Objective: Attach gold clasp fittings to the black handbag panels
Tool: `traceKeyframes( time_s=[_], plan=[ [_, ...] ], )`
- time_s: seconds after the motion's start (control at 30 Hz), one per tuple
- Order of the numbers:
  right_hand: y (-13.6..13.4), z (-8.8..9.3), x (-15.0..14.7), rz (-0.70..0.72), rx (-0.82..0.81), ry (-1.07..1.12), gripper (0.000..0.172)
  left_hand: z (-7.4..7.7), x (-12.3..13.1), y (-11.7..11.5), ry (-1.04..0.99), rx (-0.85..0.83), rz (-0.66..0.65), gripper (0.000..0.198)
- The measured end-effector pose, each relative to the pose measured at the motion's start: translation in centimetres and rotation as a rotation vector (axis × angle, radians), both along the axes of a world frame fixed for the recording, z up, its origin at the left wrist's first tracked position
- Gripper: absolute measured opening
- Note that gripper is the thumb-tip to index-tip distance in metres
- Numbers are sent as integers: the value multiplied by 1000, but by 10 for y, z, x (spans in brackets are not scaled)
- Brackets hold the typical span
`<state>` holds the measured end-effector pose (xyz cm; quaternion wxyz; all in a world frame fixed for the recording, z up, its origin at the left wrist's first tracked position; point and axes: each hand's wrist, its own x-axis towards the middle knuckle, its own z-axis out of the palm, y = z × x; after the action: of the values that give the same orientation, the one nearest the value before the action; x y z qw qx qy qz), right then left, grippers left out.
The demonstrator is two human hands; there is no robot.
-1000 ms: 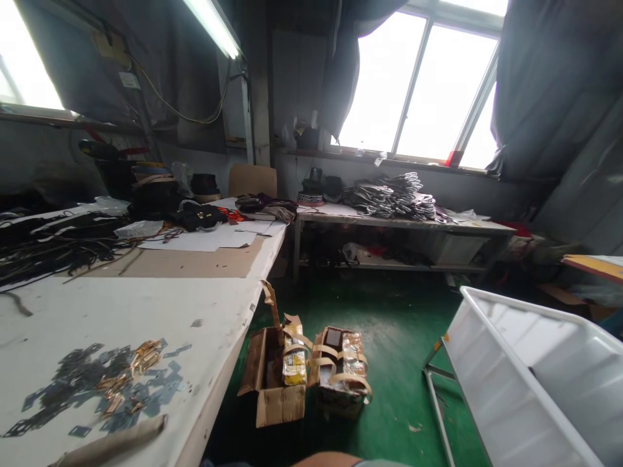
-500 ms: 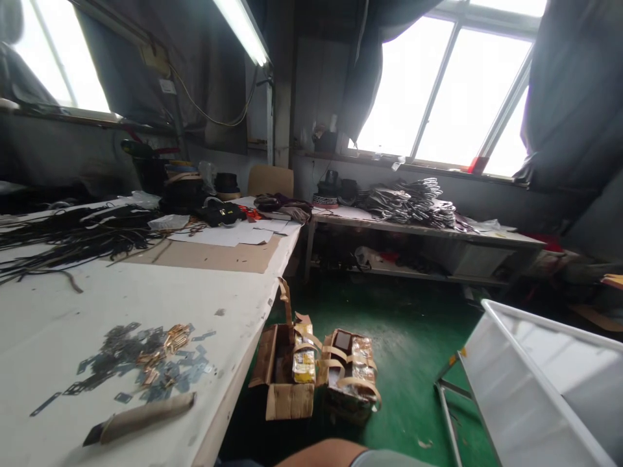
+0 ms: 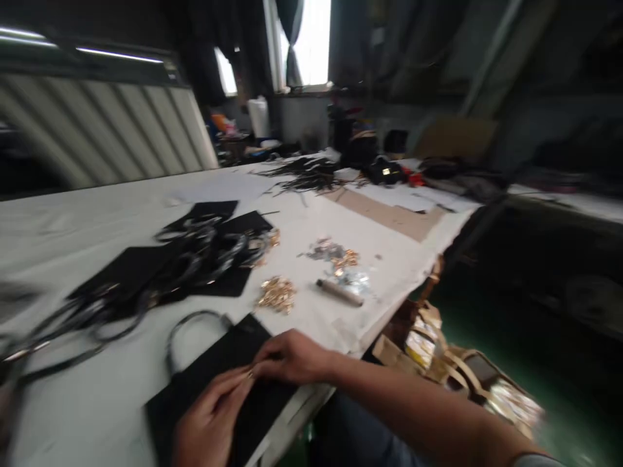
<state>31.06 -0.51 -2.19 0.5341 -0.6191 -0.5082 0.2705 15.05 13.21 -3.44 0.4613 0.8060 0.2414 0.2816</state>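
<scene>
The view is blurred by motion. Both hands are at the near edge of the white table (image 3: 97,214). My left hand (image 3: 209,415) and my right hand (image 3: 292,357) rest on a flat black piece (image 3: 219,373) that has a dark loop handle (image 3: 189,321). Their fingertips meet at a small gold-coloured fitting (image 3: 249,373); the left fingers pinch it and the right hand presses the black piece. A small heap of gold fittings (image 3: 276,293) lies just beyond the hands.
More black pieces with loops (image 3: 195,259) are piled to the left. A cardboard tube (image 3: 339,292) and scattered metal plates (image 3: 338,256) lie near the table's right edge. Open cardboard boxes (image 3: 423,337) stand on the green floor (image 3: 559,415) at the right.
The view has swung sharply left and down, from the room and windows to the table. Both hands and the black piece, unseen before, are now in view.
</scene>
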Motion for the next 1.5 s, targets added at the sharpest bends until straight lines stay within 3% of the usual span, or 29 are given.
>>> traceKeyframes(
  time_s=[0.1,0.2,0.33,0.5,0.67,0.87,1.0,1.17,1.27,1.33,1.43,1.5],
  plan=[
    [25,-17,-21,21,10,62,35,-8,-24,3,-73,-83,35,20],
    [26,-24,-24,15,-25,182,39,-16,-23,-3,-92,-47,56,10],
    [22,-25,-24,23,-61,278,40,-13,-19,-11,-114,-97,89,8],
    [21,-22,-21,76,21,298,30,-8,-18,-13,-152,-310,134,14],
    [19,-20,-22,92,56,208,25,-14,-23,-11,-117,-410,133,45],
    [18,-18,-24,141,26,210,24,-12,-37,-11,-41,-459,34,37],
    [17,-16,-29,129,-19,236,27,-5,-42,-18,-95,-403,82,29],
    [25,-15,-45,136,-38,541,39,-7,-42,-24,-214,-399,103,27],
    [37,-17,-49,158,-37,604,38,-10,-44,-19,-232,-387,145,28],
    [50,-20,-47,109,-44,570,37,-11,-50,-11,-159,-287,239,33],
    [69,-28,-40,7,-35,455,38,-13,-67,7,4,43,458,49],
    [78,-33,-36,-17,-8,380,39,-14,-79,18,76,168,556,58]
  ],
)
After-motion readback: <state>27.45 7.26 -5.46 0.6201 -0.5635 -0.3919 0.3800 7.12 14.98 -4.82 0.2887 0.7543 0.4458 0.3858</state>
